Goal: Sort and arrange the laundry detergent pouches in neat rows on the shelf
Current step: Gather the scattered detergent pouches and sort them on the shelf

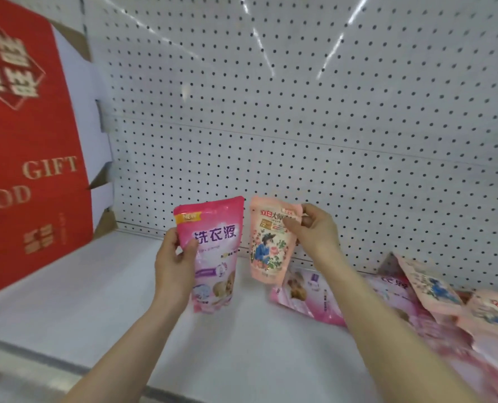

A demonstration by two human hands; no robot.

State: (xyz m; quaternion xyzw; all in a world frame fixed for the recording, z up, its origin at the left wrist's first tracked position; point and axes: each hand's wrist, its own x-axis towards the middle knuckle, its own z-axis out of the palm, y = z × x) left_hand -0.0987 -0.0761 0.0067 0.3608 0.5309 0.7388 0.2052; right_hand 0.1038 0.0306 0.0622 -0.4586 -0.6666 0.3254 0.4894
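My left hand [174,264] grips the left edge of a bright pink detergent pouch [214,251], held upright above the white shelf [96,289]. My right hand [314,232] pinches the top right corner of a smaller peach pouch [269,248] with a floral picture, hanging upright beside the pink one. Both pouches are in the air in front of the pegboard back wall. A loose heap of several pink and peach pouches [434,309] lies on the shelf at the right, partly behind my right forearm.
A large red gift box [29,158] stands at the left end of the shelf. The white pegboard wall [300,112] closes the back. The shelf's front edge [67,370] runs along the bottom left.
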